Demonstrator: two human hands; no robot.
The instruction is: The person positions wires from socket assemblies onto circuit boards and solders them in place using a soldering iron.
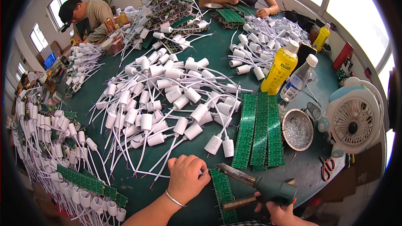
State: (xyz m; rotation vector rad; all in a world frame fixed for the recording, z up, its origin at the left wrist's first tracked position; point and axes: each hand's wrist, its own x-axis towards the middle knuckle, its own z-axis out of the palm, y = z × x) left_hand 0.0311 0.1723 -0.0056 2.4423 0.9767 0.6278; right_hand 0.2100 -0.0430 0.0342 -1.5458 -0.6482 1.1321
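Observation:
My right hand (281, 213) is wrapped round the dark green handle of a soldering gun (274, 189). Its metal barrel slants up and left, the tip close to the top end of a green circuit board strip (222, 188). Beside that end, my left hand (187, 178) is closed in a pinch; whatever its fingertips hold is too small to make out. A flat metal bar (239, 203) lies across the lower part of the strip, below the gun. Just beyond my left hand spreads a heap of white lamp holders with white cables (146, 122).
More green board strips (259, 129) lie at right, near a metal bowl (297, 129), a fan (354, 117), scissors (327, 168), a yellow bottle (281, 67) and a clear bottle (298, 78). Lamp holders wired to boards (79, 180) fill the left edge. Two people work across the table.

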